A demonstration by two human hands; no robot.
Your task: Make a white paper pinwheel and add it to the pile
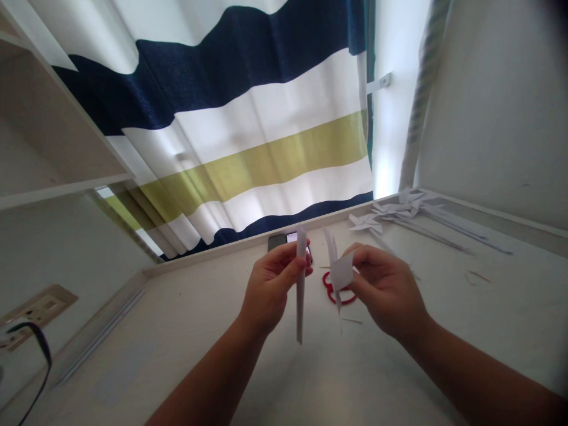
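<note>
My left hand (270, 284) grips a narrow rolled paper stick (300, 307) between thumb and fingers, holding it nearly upright above the white table. To its right, my right hand (386, 287) pinches a white paper pinwheel (342, 272), seen partly edge-on with its blades folded. A small gap separates the stick from the pinwheel. Behind the pinwheel lie red-handled scissors (341, 300), partly covered by it and by my right fingers. A phone (291, 238) with a lit screen rests beyond my left hand, which hides part of it.
Several white paper pinwheels on sticks (399, 213) lie at the back right. Thin wooden picks (480, 276) are scattered on the table (199, 331). Long thin rods (104, 334) lie along the left wall, near a socket (48, 305) with a black cable. A striped curtain (266, 148) hangs behind.
</note>
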